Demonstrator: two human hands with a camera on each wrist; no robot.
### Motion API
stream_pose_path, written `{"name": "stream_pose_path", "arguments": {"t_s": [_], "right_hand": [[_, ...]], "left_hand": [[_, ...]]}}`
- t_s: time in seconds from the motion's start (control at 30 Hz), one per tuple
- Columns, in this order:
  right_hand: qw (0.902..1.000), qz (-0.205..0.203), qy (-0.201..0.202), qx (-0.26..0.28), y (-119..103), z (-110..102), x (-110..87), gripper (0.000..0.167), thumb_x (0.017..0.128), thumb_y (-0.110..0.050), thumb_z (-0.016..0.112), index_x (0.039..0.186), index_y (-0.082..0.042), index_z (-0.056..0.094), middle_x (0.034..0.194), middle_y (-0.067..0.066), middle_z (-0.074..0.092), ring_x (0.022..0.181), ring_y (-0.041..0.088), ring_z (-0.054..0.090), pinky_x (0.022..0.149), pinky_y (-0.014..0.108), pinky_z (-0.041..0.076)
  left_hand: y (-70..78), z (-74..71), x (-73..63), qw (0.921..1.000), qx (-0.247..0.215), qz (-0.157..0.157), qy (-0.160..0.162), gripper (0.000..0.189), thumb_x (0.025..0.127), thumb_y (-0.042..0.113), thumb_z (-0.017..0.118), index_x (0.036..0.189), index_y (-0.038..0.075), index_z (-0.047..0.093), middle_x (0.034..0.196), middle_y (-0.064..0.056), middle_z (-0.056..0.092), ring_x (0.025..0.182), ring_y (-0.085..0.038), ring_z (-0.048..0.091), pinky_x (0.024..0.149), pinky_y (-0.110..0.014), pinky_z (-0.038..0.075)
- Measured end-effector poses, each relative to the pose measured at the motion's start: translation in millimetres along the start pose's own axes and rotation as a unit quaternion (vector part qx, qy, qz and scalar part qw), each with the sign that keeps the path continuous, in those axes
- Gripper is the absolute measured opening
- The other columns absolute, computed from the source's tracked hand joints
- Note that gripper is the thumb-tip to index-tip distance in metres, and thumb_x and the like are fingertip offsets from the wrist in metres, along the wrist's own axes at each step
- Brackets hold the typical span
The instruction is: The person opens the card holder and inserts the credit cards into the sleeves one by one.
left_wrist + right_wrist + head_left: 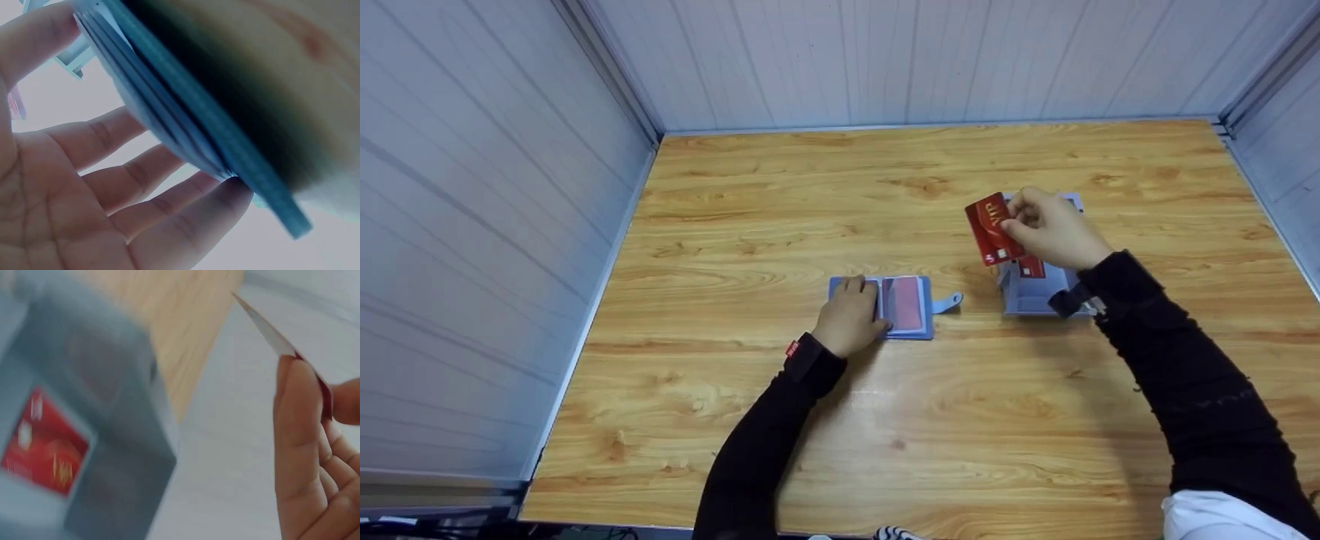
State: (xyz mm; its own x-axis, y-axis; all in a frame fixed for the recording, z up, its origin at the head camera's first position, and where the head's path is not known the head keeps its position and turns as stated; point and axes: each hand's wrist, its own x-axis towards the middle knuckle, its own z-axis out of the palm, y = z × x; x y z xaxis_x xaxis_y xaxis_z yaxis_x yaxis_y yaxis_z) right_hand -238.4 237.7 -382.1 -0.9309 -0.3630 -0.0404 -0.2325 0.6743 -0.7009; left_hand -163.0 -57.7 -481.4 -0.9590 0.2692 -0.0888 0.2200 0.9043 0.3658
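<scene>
Head camera, and we start at the pale wall (487,225) along the left edge of the table (750,225). Coming in from the near edge, a black sleeve (757,442) leads to the left hand (846,319), and that hand rests on the left half of a blue wallet (928,319)! Left grip: fingers spread and relaxed, laid on the thing rather than clenched, and the left wrist view has fingertips touching the stacked sleeves. The wallet itself lies unfolded near the middle of the table, well apart from every edge, a pink panel (907,304) showing on its right half. Its strap (947,303) sticks out towards the right edge.

On we go, rightwards, and look at this: a red card (986,229) marked VIP, raised off the table, between wallet and right edge! Just below it sits a grey-blue stand (1039,296), nearer the right edge than the wallet, a second red card (1031,267) inside. And the right hand (1054,229)? That grip is a pinch, thumb and fingers on the first card; the right wrist view catches it nearly edge-on, clear of the blurred stand.
</scene>
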Motion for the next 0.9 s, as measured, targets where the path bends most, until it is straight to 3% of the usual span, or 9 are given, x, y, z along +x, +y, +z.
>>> {"name": "stream_pose_path", "arguments": {"t_s": [0.13, 0.33, 0.47, 0.63, 0.77, 0.9], "right_hand": [[0.998, -0.006, -0.008, 0.062, -4, 19, 2.2, 0.018, 0.1, -0.018, 0.054, 0.109, -0.002, 0.053, 0.087, 0.007, 0.059, 0.061, 0.009, 0.052, 0.051, 0.025, 0.045], [0.9879, 0.017, -0.029, 0.152, -5, 49, 4.3, 0.018, 0.098, -0.012, 0.057, 0.108, 0.002, 0.052, 0.083, 0.004, 0.062, 0.065, 0.008, 0.061, 0.057, 0.024, 0.056], [0.9808, 0.035, -0.025, 0.19, -2, 67, 4.3, 0.015, 0.098, -0.011, 0.057, 0.106, 0.0, 0.052, 0.082, 0.002, 0.061, 0.067, 0.008, 0.061, 0.061, 0.023, 0.055], [0.9775, 0.029, 0.001, 0.209, 5, 84, 3.9, 0.013, 0.097, -0.01, 0.057, 0.103, 0.0, 0.051, 0.077, -0.003, 0.059, 0.063, 0.005, 0.055, 0.057, 0.019, 0.048], [0.9739, 0.021, 0.016, 0.226, 9, 96, 4.1, 0.011, 0.097, -0.008, 0.057, 0.1, 0.0, 0.05, 0.071, -0.004, 0.054, 0.059, 0.005, 0.048, 0.053, 0.018, 0.042], [0.9691, 0.031, 0.02, 0.244, 15, 107, 3.6, 0.01, 0.097, -0.007, 0.056, 0.099, 0.0, 0.049, 0.071, -0.004, 0.053, 0.057, 0.005, 0.049, 0.053, 0.018, 0.043]], "left_hand": [[1.4, 0.0, 0.4, 1.0, 0.004, 0.0, -0.005, 0.062, 0.091, 0.034, 0.069, 0.137, -0.002, 0.05, 0.145, -0.023, 0.045, 0.137, -0.039, 0.041, 0.105, -0.05, 0.047], [3.8, -0.1, 0.4, 0.9999, 0.013, 0.004, -0.01, 0.062, 0.091, 0.034, 0.067, 0.137, -0.003, 0.049, 0.144, -0.023, 0.046, 0.136, -0.039, 0.042, 0.105, -0.05, 0.046], [5.4, 0.2, -0.1, 0.9999, 0.017, 0.002, -0.003, 0.06, 0.09, 0.034, 0.068, 0.135, -0.003, 0.051, 0.144, -0.022, 0.047, 0.134, -0.039, 0.044, 0.103, -0.05, 0.048], [7.6, 1.1, 0.4, 0.9998, 0.018, 0.002, 0.002, 0.061, 0.089, 0.035, 0.07, 0.134, -0.002, 0.052, 0.143, -0.022, 0.047, 0.133, -0.039, 0.045, 0.102, -0.05, 0.049], [8.2, 1.0, 0.4, 0.9998, 0.019, -0.002, -0.004, 0.062, 0.089, 0.036, 0.069, 0.135, -0.002, 0.051, 0.144, -0.022, 0.046, 0.135, -0.039, 0.044, 0.102, -0.05, 0.049], [8.7, 1.1, 0.6, 0.9997, 0.022, -0.004, -0.013, 0.064, 0.09, 0.037, 0.069, 0.137, -0.002, 0.05, 0.146, -0.022, 0.045, 0.136, -0.039, 0.043, 0.103, -0.051, 0.048]]}}
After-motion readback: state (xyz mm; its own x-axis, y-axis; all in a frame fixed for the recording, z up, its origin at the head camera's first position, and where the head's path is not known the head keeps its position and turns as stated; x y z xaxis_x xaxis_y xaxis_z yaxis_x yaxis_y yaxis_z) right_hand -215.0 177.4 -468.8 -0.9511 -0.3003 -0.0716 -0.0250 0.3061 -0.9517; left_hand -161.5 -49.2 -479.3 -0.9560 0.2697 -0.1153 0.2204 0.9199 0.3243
